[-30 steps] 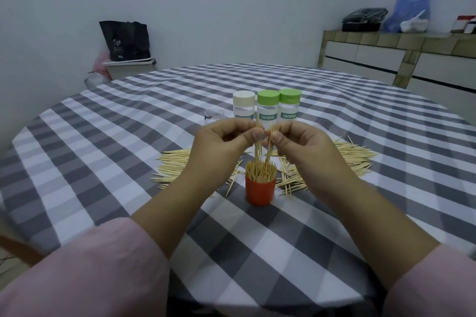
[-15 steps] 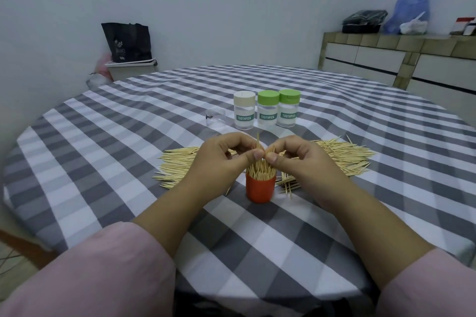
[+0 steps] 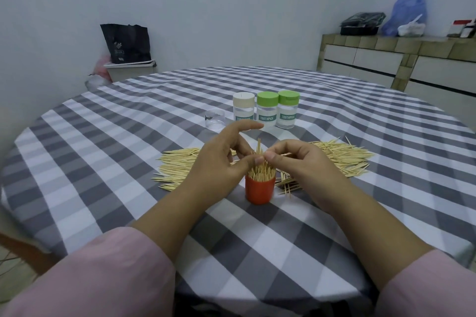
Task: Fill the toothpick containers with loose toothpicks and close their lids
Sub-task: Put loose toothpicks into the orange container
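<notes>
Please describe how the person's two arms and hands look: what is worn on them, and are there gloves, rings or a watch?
Both arms wear loose, pale pink sleeves: the left sleeve and the right sleeve end below the elbow, leaving the forearms bare. The left hand and the right hand are bare too: no gloves, and no ring or watch shows. The nails look short and unpainted.

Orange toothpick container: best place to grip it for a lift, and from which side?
Grip the orange toothpick container round its bare lower wall, coming in level from the near side. It stands upright, and toothpicks bristle above its open rim, so a top-down grasp would crush them. The left hand and right hand crowd the top, and loose toothpicks lie behind.
</notes>
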